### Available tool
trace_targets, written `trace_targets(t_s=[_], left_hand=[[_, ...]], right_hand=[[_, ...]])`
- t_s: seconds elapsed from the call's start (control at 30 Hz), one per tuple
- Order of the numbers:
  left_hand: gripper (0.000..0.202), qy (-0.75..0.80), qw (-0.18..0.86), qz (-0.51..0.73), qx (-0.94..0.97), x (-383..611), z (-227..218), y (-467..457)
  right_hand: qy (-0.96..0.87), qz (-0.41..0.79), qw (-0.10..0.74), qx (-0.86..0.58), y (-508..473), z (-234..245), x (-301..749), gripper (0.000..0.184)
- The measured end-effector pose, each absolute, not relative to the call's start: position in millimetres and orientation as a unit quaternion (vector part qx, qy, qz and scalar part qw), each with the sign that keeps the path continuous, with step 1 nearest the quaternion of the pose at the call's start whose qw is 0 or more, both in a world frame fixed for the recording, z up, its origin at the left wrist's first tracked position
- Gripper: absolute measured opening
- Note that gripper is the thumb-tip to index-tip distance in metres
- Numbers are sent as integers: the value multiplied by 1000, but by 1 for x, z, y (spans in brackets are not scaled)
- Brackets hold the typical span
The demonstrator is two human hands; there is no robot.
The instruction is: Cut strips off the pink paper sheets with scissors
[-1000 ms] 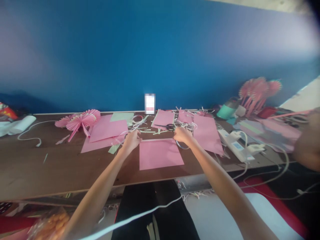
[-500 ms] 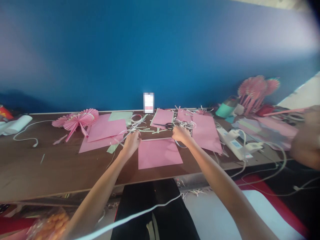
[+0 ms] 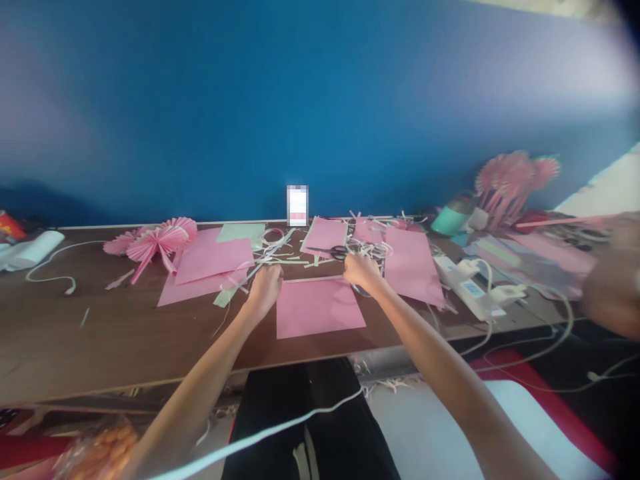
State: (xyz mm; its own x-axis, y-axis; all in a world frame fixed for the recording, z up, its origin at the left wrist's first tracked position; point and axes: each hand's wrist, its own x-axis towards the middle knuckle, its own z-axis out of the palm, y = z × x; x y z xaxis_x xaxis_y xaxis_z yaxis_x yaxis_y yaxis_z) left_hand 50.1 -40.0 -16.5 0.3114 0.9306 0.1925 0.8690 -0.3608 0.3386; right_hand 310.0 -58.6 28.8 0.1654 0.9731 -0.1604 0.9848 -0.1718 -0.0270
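A square pink paper sheet [image 3: 319,308] lies flat on the brown table [image 3: 100,340] in front of me. My left hand [image 3: 263,289] grips its far left corner with the fingers curled in. My right hand [image 3: 362,271] is closed at its far right corner. Black-handled scissors [image 3: 336,252] lie just beyond my right hand, among loose paper strips [image 3: 273,253]. What my fingers pinch, apart from the sheet's edge, I cannot make out.
More pink sheets [image 3: 213,261] lie left and right [image 3: 413,263]. Folded pink paper fans [image 3: 155,241] sit far left, more fans [image 3: 513,177] and a teal cup [image 3: 453,217] far right. A white power strip [image 3: 470,288] with cables lies right. Another person's arm [image 3: 613,290] shows at the right edge.
Both hands have slid a little toward me along the sheet's far edge; the left hand has dropped lower onto its corner. The sheet has stayed put.
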Motion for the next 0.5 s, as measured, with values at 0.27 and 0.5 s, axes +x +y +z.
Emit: trace_targets(t_s=[0.27,0.5], left_hand=[[25,554,78,179,809,51,-18,-40],[26,549,77,167,815,52,-16,-43]], right_hand=[[630,-85,52,770,-54,26,309,36],[635,-81,45,767,-54,25,312,33]])
